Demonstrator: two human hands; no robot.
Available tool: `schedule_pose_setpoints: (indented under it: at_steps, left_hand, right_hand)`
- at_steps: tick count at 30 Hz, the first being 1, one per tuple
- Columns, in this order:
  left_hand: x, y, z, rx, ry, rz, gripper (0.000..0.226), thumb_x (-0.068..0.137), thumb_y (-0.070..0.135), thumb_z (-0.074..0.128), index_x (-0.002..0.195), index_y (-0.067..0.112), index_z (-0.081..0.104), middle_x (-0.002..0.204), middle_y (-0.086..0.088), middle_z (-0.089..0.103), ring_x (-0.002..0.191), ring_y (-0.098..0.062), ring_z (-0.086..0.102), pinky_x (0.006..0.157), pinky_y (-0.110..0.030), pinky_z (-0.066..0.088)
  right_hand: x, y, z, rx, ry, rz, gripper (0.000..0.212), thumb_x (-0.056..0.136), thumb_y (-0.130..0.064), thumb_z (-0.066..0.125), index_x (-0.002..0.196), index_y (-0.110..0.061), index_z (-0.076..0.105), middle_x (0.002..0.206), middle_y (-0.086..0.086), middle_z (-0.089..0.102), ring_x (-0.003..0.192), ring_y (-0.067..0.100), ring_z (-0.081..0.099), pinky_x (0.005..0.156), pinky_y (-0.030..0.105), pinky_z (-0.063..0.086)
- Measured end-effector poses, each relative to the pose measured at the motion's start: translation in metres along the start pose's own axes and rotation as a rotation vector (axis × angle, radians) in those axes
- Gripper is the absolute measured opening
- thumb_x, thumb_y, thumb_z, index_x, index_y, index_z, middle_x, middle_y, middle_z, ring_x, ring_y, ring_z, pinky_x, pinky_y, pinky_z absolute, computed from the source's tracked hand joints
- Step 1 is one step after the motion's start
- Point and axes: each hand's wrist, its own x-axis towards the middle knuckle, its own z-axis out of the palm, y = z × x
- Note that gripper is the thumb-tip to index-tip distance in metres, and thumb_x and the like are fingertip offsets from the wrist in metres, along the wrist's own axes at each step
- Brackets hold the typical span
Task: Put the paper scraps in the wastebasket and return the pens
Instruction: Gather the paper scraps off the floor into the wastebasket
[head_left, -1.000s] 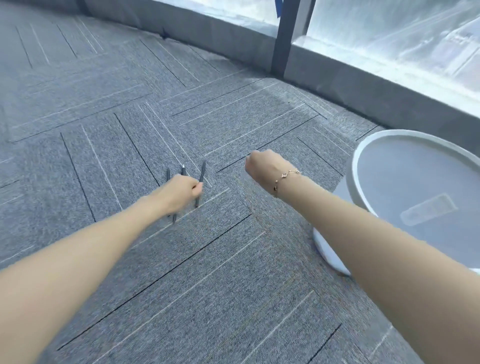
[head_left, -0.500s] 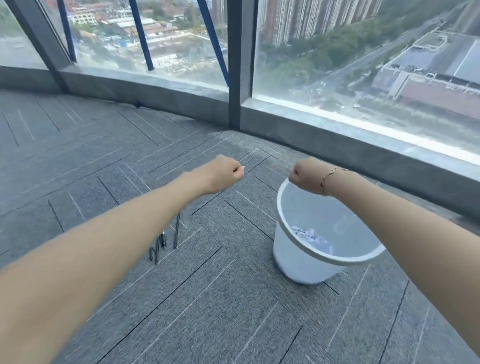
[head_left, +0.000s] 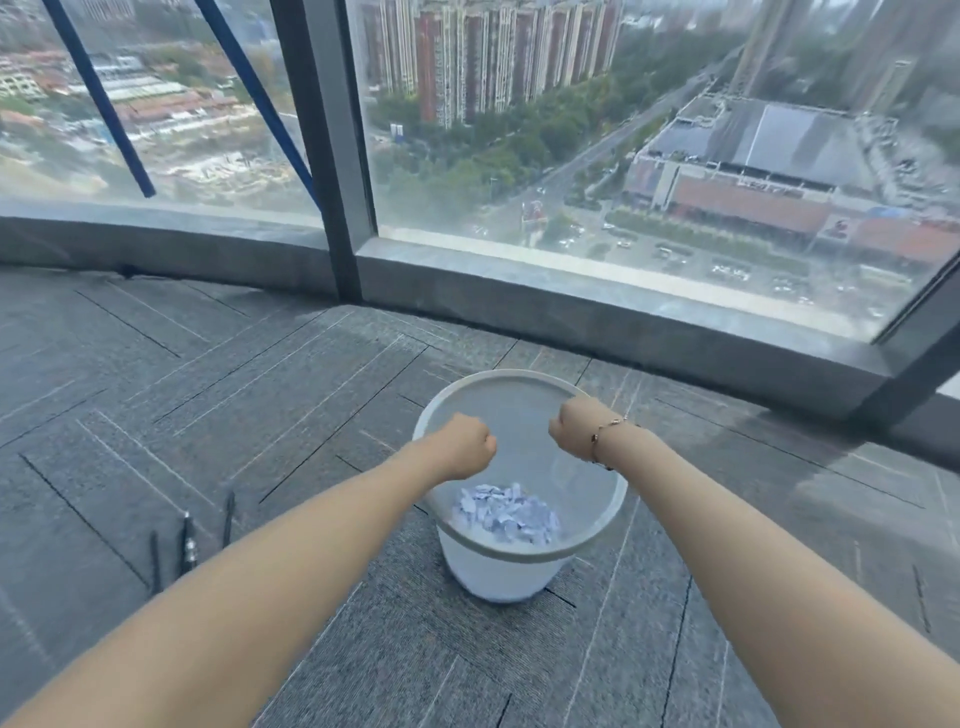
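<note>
Scraps (head_left: 506, 512) lay in the basket (head_left: 597, 540); both fists, left (head_left: 467, 447) and right (head_left: 574, 428), hung curled tight above, pens (head_left: 188, 535) on the carpet.

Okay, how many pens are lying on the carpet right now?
3 dark slim pens on the grey carpet left of the white plastic wastebasket: one leftmost, one middle, one rightmost. The forearm may hide more.

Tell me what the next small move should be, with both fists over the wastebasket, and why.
Probably open both hands over the wastebasket. The left hand and right hand are curled into fists above its mouth, where paper scraps already lie; whether the fists hold any scraps cannot be seen. After that, the pens lying on the carpet to the left remain to be picked up.
</note>
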Motion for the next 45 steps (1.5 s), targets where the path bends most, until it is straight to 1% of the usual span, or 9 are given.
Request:
schedule_pose_setpoints:
  at_steps: [5,16,21,24,28,33,39,41,45]
  left_hand:
    - [0.018,0.003,0.023,-0.056,0.08,0.002,0.041,0.095,0.023,0.037,0.057,0.008,0.034,0.057,-0.009,0.042,0.061,-0.029,0.051,0.059,-0.033,0.039]
    - [0.027,0.003,0.033,-0.03,-0.04,-0.048,0.031,0.086,0.024,0.042,0.111,0.012,0.056,0.121,-0.012,0.049,0.114,-0.029,0.049,0.099,-0.039,0.041]
    - [0.025,-0.009,0.029,-0.032,-0.027,-0.012,0.044,0.089,-0.001,0.041,0.131,0.013,0.047,0.133,-0.013,0.045,0.12,-0.027,0.048,0.096,-0.037,0.043]
    - [0.022,-0.009,0.022,-0.101,0.081,0.007,0.033,0.093,0.001,0.043,0.124,0.007,0.052,0.123,-0.017,0.054,0.102,-0.033,0.062,0.073,-0.034,0.047]
    - [0.016,-0.001,0.013,-0.053,0.238,0.054,0.022,0.096,0.018,0.046,0.092,0.001,0.06,0.089,-0.014,0.067,0.059,-0.03,0.066,0.055,-0.032,0.048]
    - [0.019,0.002,0.015,0.129,0.336,0.017,0.029,0.095,0.029,0.043,0.089,0.008,0.061,0.092,-0.012,0.068,0.089,-0.033,0.063,0.075,-0.039,0.051]
    - [0.016,-0.014,0.019,0.144,-0.008,0.042,0.053,0.089,0.003,0.042,0.14,0.014,0.034,0.139,-0.012,0.034,0.131,-0.029,0.031,0.105,-0.041,0.035]
    - [0.011,-0.017,0.015,0.108,0.099,0.053,0.044,0.091,0.004,0.043,0.133,0.013,0.043,0.131,-0.012,0.046,0.123,-0.029,0.045,0.098,-0.04,0.041]
    - [0.0,-0.017,0.003,0.176,0.266,0.074,0.031,0.095,0.031,0.043,0.099,0.009,0.065,0.105,-0.007,0.066,0.101,-0.027,0.06,0.082,-0.036,0.049]
  right_hand:
    - [0.006,0.011,0.009,0.056,-0.002,0.042,0.039,0.097,-0.019,0.038,0.061,-0.004,0.039,0.076,0.013,0.046,0.077,0.025,0.044,0.067,0.026,0.034]
    - [0.02,0.012,0.016,0.066,0.012,0.039,0.038,0.093,-0.021,0.033,0.056,-0.013,0.036,0.06,0.003,0.038,0.072,0.026,0.046,0.063,0.026,0.036]
    - [0.019,0.014,0.014,0.09,-0.062,-0.024,0.038,0.089,-0.001,0.038,0.119,-0.011,0.058,0.119,0.009,0.058,0.111,0.027,0.056,0.08,0.032,0.048]
    - [0.02,0.018,0.011,-0.024,0.059,-0.029,0.028,0.089,0.005,0.042,0.069,-0.009,0.053,0.075,0.009,0.06,0.092,0.032,0.067,0.055,0.03,0.047]
    - [0.021,0.013,0.007,-0.04,0.162,-0.069,0.04,0.095,-0.021,0.052,0.058,-0.009,0.039,0.083,0.017,0.064,0.082,0.033,0.066,0.068,0.033,0.05]
    - [0.02,0.003,0.017,0.153,0.24,-0.047,0.058,0.095,-0.043,0.039,0.047,-0.012,0.031,0.047,0.004,0.037,0.047,0.021,0.04,0.043,0.026,0.025]
    - [0.011,-0.001,0.013,0.316,-0.191,-0.006,0.043,0.086,-0.014,0.046,0.127,-0.005,0.052,0.133,0.015,0.051,0.105,0.032,0.058,0.082,0.036,0.052]
    - [0.01,0.004,0.015,0.229,-0.076,-0.027,0.046,0.085,-0.002,0.045,0.13,-0.009,0.048,0.132,0.012,0.05,0.092,0.027,0.06,0.061,0.03,0.052]
    - [0.015,0.009,0.016,0.085,0.058,-0.1,0.021,0.087,-0.012,0.059,0.105,-0.001,0.065,0.107,0.016,0.068,0.09,0.028,0.069,0.084,0.036,0.055]
